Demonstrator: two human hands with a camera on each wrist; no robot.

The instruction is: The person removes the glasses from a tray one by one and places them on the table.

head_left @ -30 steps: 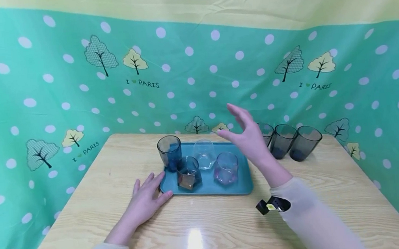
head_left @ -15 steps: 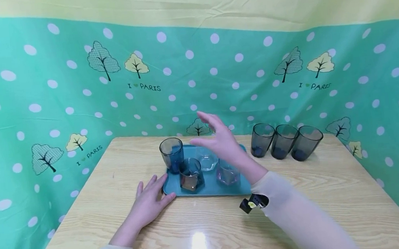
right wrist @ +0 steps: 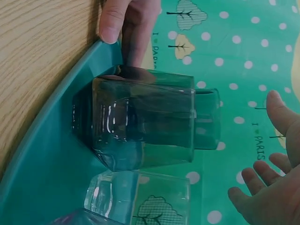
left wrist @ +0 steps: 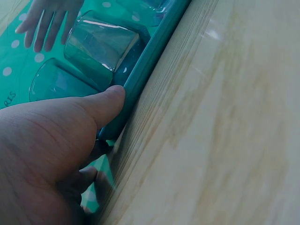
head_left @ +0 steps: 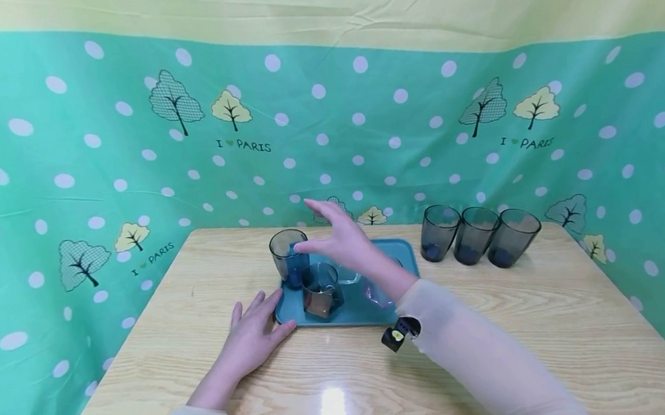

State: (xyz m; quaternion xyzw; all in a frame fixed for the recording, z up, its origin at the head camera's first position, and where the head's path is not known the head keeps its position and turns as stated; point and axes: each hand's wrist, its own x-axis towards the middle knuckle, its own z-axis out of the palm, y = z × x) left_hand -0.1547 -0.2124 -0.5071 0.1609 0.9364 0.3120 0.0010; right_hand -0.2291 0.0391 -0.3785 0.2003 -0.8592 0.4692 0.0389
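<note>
My left hand (head_left: pixel 255 336) rests at the front left corner of a blue tray (head_left: pixel 348 317), its thumb touching the rim. Above the tray, my right hand (head_left: pixel 342 238) is spread with nothing in it, its thumb near a tall grey drinking glass (head_left: pixel 285 259) at the back left. In front of that one stands a short brownish faceted glass (head_left: pixel 320 295). A clear short glass (head_left: pixel 348 276) and a pink-tinted short glass (head_left: pixel 378 294) are partly hidden by my right hand and forearm. The right wrist view shows the brownish glass (right wrist: pixel 140 122) upright on the tray.
Three tall grey glasses, left (head_left: pixel 439 232), middle (head_left: pixel 475 237) and right (head_left: pixel 511 239), stand in a row on the wooden table (head_left: pixel 497 325), right of the tray. Behind the table hangs a green dotted cloth (head_left: pixel 326 135).
My right hand has moved left across the tray, from beside the tall glasses on the right towards the tall glass on the tray. The left hand stays at the tray's corner.
</note>
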